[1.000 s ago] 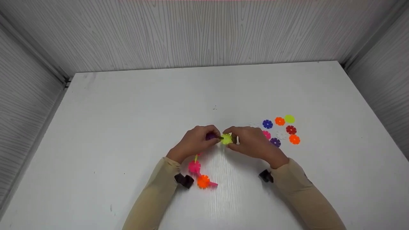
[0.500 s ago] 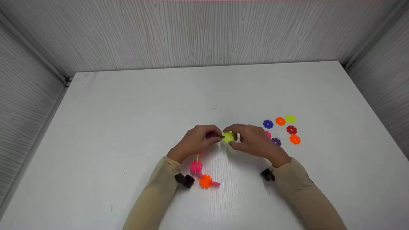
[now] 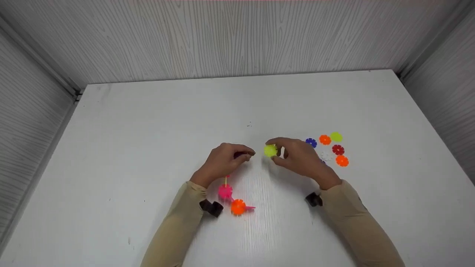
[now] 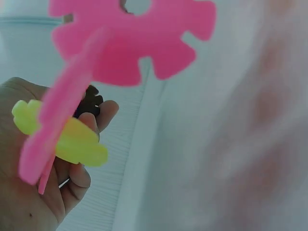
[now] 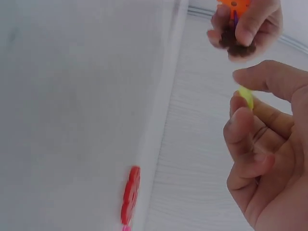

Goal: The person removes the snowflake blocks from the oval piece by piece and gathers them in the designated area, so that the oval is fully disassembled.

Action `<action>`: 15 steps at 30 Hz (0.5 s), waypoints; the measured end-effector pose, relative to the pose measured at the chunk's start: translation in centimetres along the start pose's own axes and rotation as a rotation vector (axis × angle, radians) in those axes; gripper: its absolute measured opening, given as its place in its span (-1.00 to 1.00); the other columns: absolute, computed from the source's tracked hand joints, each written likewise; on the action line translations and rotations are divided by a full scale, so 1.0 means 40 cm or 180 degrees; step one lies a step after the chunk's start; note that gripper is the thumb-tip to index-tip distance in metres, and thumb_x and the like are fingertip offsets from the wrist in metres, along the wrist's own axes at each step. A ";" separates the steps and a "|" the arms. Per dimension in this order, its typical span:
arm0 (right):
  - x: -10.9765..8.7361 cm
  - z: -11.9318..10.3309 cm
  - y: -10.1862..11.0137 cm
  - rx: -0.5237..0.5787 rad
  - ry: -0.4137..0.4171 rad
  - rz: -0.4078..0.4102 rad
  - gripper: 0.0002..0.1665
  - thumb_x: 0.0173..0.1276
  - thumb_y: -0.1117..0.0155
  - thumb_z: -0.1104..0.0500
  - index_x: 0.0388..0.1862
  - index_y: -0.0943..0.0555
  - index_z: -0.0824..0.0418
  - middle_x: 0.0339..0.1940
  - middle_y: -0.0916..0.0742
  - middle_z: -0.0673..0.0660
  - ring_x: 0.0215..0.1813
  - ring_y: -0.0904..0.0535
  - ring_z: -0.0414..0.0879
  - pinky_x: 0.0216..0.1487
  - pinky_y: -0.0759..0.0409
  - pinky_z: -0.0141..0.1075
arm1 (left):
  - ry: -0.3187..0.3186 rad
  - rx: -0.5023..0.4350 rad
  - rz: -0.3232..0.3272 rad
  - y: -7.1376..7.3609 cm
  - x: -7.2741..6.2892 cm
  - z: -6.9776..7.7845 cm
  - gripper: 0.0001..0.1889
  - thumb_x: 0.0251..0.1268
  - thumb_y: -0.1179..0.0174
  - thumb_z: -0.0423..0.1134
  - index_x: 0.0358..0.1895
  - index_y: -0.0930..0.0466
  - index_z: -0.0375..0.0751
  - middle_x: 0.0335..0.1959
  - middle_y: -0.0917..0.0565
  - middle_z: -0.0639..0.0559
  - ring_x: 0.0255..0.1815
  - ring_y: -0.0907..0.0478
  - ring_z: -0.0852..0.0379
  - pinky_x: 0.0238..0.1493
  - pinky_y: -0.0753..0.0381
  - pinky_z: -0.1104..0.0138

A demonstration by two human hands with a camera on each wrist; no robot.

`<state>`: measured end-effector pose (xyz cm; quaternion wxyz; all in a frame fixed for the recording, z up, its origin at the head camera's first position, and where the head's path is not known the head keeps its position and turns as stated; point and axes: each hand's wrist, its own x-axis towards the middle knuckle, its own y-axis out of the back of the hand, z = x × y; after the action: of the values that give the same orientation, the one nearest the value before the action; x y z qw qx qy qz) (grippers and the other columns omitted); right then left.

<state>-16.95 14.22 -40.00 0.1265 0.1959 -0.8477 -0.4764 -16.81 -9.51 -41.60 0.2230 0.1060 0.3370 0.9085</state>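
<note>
In the head view my left hand pinches the end of a chain of notched snowflake discs. A brown disc shows at its fingertips in the left wrist view, with a yellow disc and a pink disc of the chain nearer the camera. The chain trails down past the wrist, ending near an orange disc. To the right, my right hand pinches a single yellow snowflake disc between thumb and fingers. A gap separates this disc from the brown one.
Loose snowflake discs lie on the white table right of my right hand, among them a blue one, a red one and a clear one. My right hand hides part of this group. A wood-grain panel stands behind the table.
My right hand has moved right and away with the yellow disc, which earlier met the brown disc at my left fingertips. The left hand has shifted slightly left, still holding the chain.
</note>
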 end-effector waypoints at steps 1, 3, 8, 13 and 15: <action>0.001 0.008 0.006 0.0024 -0.0053 0.0033 -0.57 0.28 -0.30 0.14 0.16 -0.59 0.09 -0.24 -0.72 0.07 -0.38 -0.50 -0.12 -0.37 -0.48 -0.35 | 0.0011 -0.0024 0.0005 0.005 -0.001 -0.005 -0.78 0.36 -0.17 -0.22 -0.03 -0.71 -0.13 -0.15 -0.75 0.06 -0.19 -0.60 0.15 -0.04 -0.59 0.26; 0.004 0.021 0.018 0.0143 -0.0196 0.0044 -0.55 0.29 -0.31 0.13 0.17 -0.58 0.07 -0.24 -0.71 0.09 -0.44 -0.52 -0.12 -0.41 -0.49 -0.34 | 0.0055 -0.0104 -0.0009 0.014 -0.002 -0.014 -0.79 0.36 -0.17 -0.22 -0.03 -0.71 -0.13 -0.14 -0.74 0.06 -0.20 -0.58 0.14 -0.06 -0.58 0.28; 0.011 0.048 0.030 0.0227 -0.0406 -0.0037 -0.52 0.29 -0.33 0.09 0.21 -0.55 0.02 -0.21 -0.70 0.09 -0.44 -0.54 -0.10 -0.45 -0.48 -0.32 | 0.0111 -0.0162 -0.0149 0.019 0.003 -0.027 -0.77 0.36 -0.17 -0.16 0.00 -0.70 -0.04 -0.12 -0.72 0.11 -0.19 -0.54 0.15 -0.07 -0.55 0.31; 0.014 0.066 0.026 0.0221 -0.0483 -0.0085 -0.50 0.28 -0.35 0.09 0.22 -0.55 0.00 -0.24 -0.67 0.09 -0.32 -0.51 -0.06 -0.43 -0.48 -0.33 | 0.0143 -0.0145 -0.0175 0.015 0.006 -0.036 -0.78 0.35 -0.19 -0.10 -0.02 -0.71 0.05 -0.12 -0.72 0.17 -0.19 -0.54 0.18 -0.07 -0.55 0.31; 0.015 0.071 0.025 0.0255 -0.0509 -0.0100 -0.49 0.28 -0.35 0.10 0.22 -0.54 0.01 -0.25 -0.66 0.10 -0.30 -0.50 -0.05 -0.43 -0.48 -0.33 | 0.0152 -0.0165 -0.0177 0.014 0.005 -0.038 -0.78 0.33 -0.21 -0.10 -0.02 -0.71 0.05 -0.10 -0.71 0.17 -0.18 -0.55 0.16 -0.05 -0.55 0.30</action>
<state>-18.82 16.56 -40.59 0.0430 0.1754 -0.8704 -0.4581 -17.69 -10.66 -42.35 0.2427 0.0691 0.3215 0.9127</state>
